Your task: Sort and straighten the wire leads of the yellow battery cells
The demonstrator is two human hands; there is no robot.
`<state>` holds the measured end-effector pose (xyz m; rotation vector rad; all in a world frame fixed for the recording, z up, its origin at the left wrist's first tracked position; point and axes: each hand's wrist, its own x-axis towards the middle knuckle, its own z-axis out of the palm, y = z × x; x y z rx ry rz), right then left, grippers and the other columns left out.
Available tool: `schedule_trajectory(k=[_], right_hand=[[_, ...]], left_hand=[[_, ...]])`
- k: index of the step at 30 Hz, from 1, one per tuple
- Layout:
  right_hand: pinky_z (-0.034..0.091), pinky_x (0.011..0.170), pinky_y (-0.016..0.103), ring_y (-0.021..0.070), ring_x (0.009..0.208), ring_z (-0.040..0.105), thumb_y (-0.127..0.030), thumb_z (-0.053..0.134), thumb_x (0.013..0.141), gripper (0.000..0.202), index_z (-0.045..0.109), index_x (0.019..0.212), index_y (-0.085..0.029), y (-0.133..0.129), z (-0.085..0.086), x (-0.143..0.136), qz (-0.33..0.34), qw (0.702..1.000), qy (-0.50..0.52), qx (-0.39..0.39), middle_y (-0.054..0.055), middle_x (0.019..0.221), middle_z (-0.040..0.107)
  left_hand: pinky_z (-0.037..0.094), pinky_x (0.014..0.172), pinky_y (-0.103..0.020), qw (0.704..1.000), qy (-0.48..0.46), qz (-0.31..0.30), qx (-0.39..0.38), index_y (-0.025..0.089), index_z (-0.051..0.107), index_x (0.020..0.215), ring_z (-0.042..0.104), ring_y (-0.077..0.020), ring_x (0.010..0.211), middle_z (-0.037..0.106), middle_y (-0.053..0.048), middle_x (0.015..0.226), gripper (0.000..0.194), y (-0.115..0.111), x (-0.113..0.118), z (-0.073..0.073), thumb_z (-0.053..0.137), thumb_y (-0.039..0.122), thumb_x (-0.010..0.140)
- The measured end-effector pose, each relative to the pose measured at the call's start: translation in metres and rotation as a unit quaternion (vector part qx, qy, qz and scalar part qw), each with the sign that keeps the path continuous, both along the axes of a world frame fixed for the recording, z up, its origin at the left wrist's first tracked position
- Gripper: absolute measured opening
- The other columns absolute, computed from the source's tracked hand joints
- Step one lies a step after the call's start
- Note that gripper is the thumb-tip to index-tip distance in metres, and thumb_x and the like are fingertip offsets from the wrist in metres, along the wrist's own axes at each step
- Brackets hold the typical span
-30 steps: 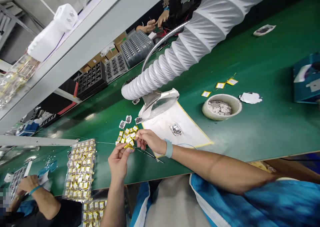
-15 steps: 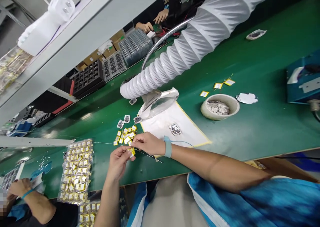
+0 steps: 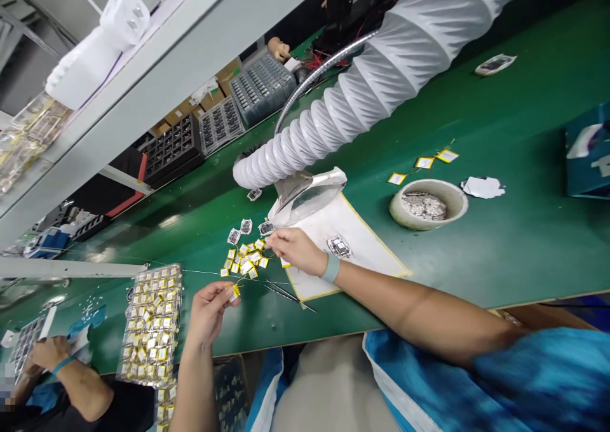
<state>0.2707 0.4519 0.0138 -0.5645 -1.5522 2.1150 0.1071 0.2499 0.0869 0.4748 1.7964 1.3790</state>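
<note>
Packet [image 3: 235, 293], yellow-edged, in pinch of left hand [image 3: 208, 307]

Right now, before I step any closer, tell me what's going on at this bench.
A person is working bare-handed at a long green bench. The left hand pinches a small yellow-edged, white-faced rectangular piece. The right hand has its fingers at the edge of a loose pile of similar pieces; whether they grip anything is too small to tell. Beyond that hand, a small white-framed circuit board lies on a white, yellow-edged sheet.
</note>
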Motion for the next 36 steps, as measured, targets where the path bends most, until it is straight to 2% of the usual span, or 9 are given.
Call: schedule_trajectory(k=[6, 9, 12, 19, 25, 28, 31, 34, 36], right_hand=[[0.040, 0.057, 0.029, 0.0139, 0.054, 0.048, -0.059, 0.058, 0.100, 0.046, 0.071, 0.081, -0.020, -0.024, 0.004, 0.001, 0.114, 0.993, 0.015, 0.019, -0.003, 0.056, 0.057], [0.041, 0.060, 0.028, 0.0137, 0.057, 0.050, -0.058, 0.057, 0.103, 0.045, 0.071, 0.085, -0.019, -0.026, 0.008, 0.006, 0.140, 0.989, 0.019, 0.045, -0.004, 0.059, 0.058], [0.039, 0.062, 0.028, 0.0136, 0.059, 0.051, -0.051, 0.063, 0.103, 0.040, 0.071, 0.082, -0.018, -0.024, 0.012, 0.010, 0.153, 0.985, 0.016, 0.078, -0.004, 0.059, 0.058], [0.037, 0.067, 0.028, 0.0144, 0.066, 0.054, -0.032, 0.072, 0.095, 0.032, 0.070, 0.067, -0.018, -0.015, 0.013, 0.008, 0.133, 0.985, 0.028, 0.101, -0.002, 0.062, 0.061], [0.030, 0.054, 0.027, 0.0118, 0.053, 0.040, -0.040, 0.063, 0.094, 0.032, 0.063, 0.068, -0.020, 0.022, 0.017, 0.008, 0.035, 0.998, 0.048, 0.006, -0.005, 0.055, 0.050], [0.027, 0.050, 0.026, 0.0108, 0.049, 0.036, -0.043, 0.060, 0.092, 0.030, 0.061, 0.072, -0.021, 0.030, 0.028, 0.012, 0.011, 0.997, 0.066, -0.045, -0.006, 0.054, 0.048], [0.022, 0.047, 0.025, 0.0098, 0.047, 0.029, -0.039, 0.057, 0.090, 0.023, 0.054, 0.073, -0.023, 0.031, 0.041, 0.032, -0.009, 0.992, 0.088, -0.086, -0.007, 0.056, 0.043], [0.020, 0.046, 0.024, 0.0091, 0.047, 0.023, -0.037, 0.054, 0.089, 0.025, 0.041, 0.071, -0.026, 0.034, 0.048, 0.066, -0.038, 0.987, 0.099, -0.116, -0.008, 0.058, 0.037], [0.018, 0.045, 0.023, 0.0090, 0.047, 0.021, -0.037, 0.054, 0.088, 0.030, 0.034, 0.069, -0.027, 0.035, 0.047, 0.086, -0.055, 0.986, 0.095, -0.129, -0.009, 0.059, 0.032]], left_hand=[[0.059, 0.060, -0.027, 0.999, -0.025, -0.020, -0.004, 0.014, 0.085, 0.085, 0.067, -0.0139, 0.058, 0.075, -0.006, 0.072, 0.044, 0.004, 0.011, 0.001, 0.105, 0.045, 0.061], [0.058, 0.059, -0.027, 0.999, -0.037, -0.037, -0.013, 0.014, 0.085, 0.085, 0.067, -0.0138, 0.057, 0.075, -0.006, 0.070, 0.045, 0.007, 0.016, -0.002, 0.105, 0.046, 0.060], [0.058, 0.059, -0.027, 0.998, -0.040, -0.052, -0.024, 0.015, 0.085, 0.085, 0.067, -0.0138, 0.056, 0.075, -0.006, 0.071, 0.046, 0.010, 0.018, -0.005, 0.104, 0.048, 0.060], [0.059, 0.063, -0.029, 0.996, 0.001, -0.077, -0.047, 0.014, 0.085, 0.087, 0.068, -0.0158, 0.060, 0.076, -0.007, 0.072, 0.049, 0.013, 0.010, -0.007, 0.103, 0.051, 0.060], [0.059, 0.065, -0.032, 0.989, 0.132, -0.050, -0.043, 0.016, 0.083, 0.086, 0.067, -0.0165, 0.063, 0.077, -0.007, 0.078, 0.056, 0.020, -0.024, -0.012, 0.094, 0.066, 0.065], [0.057, 0.067, -0.032, 0.971, 0.226, -0.051, -0.051, 0.017, 0.084, 0.090, 0.066, -0.0174, 0.067, 0.078, -0.007, 0.079, 0.056, 0.030, -0.043, -0.023, 0.091, 0.068, 0.067], [0.057, 0.072, -0.035, 0.940, 0.327, -0.074, -0.058, 0.019, 0.085, 0.095, 0.067, -0.0209, 0.073, 0.079, -0.008, 0.085, 0.051, 0.039, -0.045, -0.034, 0.090, 0.064, 0.072], [0.057, 0.088, -0.042, 0.896, 0.434, -0.092, -0.037, 0.021, 0.084, 0.108, 0.070, -0.0267, 0.092, 0.078, -0.011, 0.100, 0.044, 0.048, -0.022, -0.043, 0.082, 0.058, 0.085], [0.055, 0.097, -0.044, 0.865, 0.482, -0.140, -0.012, 0.024, 0.082, 0.111, 0.070, -0.0279, 0.103, 0.077, -0.011, 0.107, 0.034, 0.059, 0.005, -0.049, 0.074, 0.053, 0.095]])
